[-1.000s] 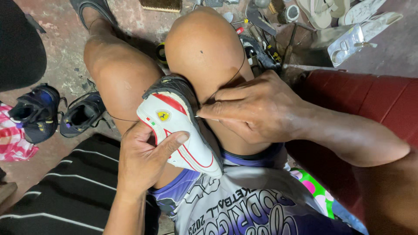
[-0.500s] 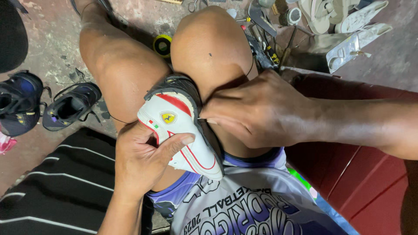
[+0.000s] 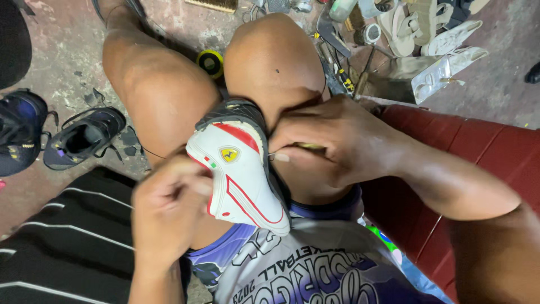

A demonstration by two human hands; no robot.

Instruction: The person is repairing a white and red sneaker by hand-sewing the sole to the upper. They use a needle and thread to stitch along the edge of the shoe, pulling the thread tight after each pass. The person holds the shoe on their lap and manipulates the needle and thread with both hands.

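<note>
A stained concrete floor (image 3: 67,50) lay around a red seat (image 3: 450,146); a black striped mat (image 3: 62,247) lay left of the seat.

The left hand (image 3: 169,211), which a moment earlier lay open and flat against the side of the white and red shoe (image 3: 239,166), has curled into a blurred, loose fist at the shoe's edge. The right hand (image 3: 337,146) has slid lower along the sole rim, fingertips now pinching a thin needle (image 3: 274,155) there.
</note>
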